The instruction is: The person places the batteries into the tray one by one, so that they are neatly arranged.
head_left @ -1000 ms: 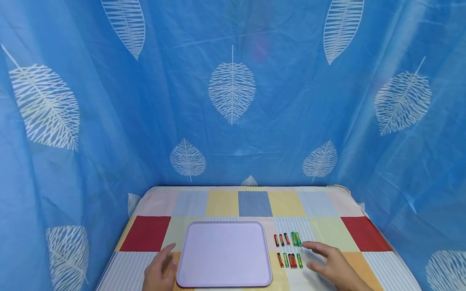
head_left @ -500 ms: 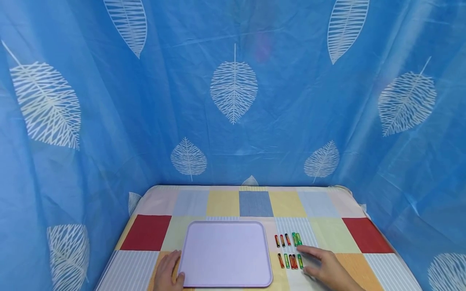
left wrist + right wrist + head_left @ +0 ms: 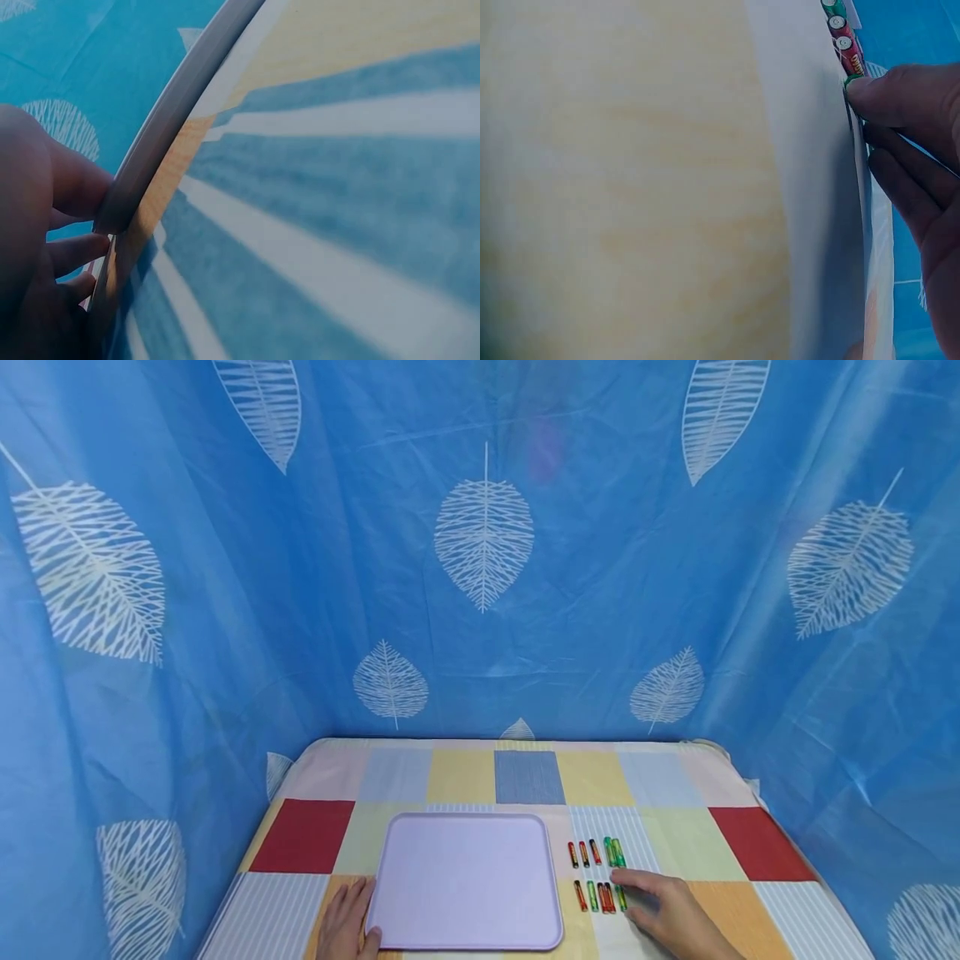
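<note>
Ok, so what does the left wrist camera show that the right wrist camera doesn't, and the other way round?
Only the left wrist view clearly shows the left hand touching the tray at its edge.

Only the right wrist view shows the batteries, red and green, and the right hand with its thumb on a green battery.

Both show the patchwork tablecloth and the blue curtain.

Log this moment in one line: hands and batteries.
left hand: touching left edge of tray | right hand: at rightmost near-row green battery, grip unclear | other batteries: two rows, right of tray
</note>
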`<act>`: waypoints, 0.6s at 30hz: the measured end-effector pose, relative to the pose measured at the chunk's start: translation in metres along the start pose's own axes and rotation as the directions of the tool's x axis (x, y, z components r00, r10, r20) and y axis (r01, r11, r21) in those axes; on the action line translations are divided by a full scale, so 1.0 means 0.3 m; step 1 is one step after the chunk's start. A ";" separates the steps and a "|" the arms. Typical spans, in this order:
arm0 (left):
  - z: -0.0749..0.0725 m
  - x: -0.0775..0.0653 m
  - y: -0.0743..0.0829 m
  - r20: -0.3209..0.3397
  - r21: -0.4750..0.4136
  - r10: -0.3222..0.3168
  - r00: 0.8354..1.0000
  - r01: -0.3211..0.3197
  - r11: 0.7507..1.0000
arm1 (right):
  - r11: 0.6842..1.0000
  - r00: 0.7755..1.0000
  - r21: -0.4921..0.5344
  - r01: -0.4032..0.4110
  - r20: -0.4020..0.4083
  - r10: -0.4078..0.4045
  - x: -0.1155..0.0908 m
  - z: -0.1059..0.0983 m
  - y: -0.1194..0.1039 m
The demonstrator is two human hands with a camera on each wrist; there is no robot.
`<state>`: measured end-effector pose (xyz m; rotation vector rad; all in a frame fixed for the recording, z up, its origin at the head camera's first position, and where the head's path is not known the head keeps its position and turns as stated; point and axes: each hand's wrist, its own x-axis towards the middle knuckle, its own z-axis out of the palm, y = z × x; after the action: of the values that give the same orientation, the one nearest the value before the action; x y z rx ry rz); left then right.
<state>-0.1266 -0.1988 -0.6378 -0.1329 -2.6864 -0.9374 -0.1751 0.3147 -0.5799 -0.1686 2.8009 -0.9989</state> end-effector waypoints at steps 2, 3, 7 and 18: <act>-0.001 -0.003 -0.002 0.004 -0.001 0.000 1.000 0.000 1.000 | 1.000 1.000 -0.009 -0.005 -0.003 0.005 0.000 0.003 -0.001; -0.001 -0.005 -0.002 0.005 -0.003 -0.002 1.000 0.002 1.000 | 1.000 1.000 -0.014 0.002 -0.002 -0.002 0.000 0.005 -0.002; -0.006 -0.007 0.003 0.003 0.000 -0.001 1.000 0.001 1.000 | 0.999 0.999 -0.023 0.033 0.015 -0.033 -0.001 0.012 -0.002; -0.030 0.010 0.030 0.120 -0.078 -0.107 0.987 0.117 0.990 | 0.995 0.996 -0.057 0.084 -0.032 -0.086 0.005 0.019 -0.008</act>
<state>-0.1256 -0.1974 -0.6249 -0.0558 -2.7851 -1.1097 -0.1754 0.3091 -0.5828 -0.2827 2.8763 -0.9505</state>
